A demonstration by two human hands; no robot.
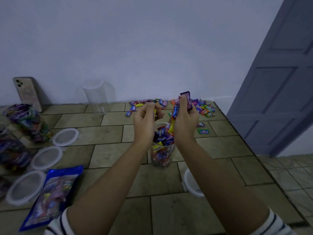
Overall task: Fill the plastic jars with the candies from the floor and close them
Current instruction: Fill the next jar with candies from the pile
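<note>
One open plastic jar [161, 155] stands at the centre of the tiled floor [169, 214], clear and largely full of bright wrapped candies. Both hands hover just above its mouth. The left hand [144, 120] pinches a yellow candy [155, 112]. The right hand [185, 121] grips a bunch of candies [176, 112] with a purple candy [186, 100] uppermost. Loose candies [205, 109] lie far by the wall, with one empty jar [95, 97] left of them. At left are at least two filled jars [28, 122], three lids [46, 157] and one blue bag [52, 195]. A fourth lid [190, 182] lies near right.
</note>
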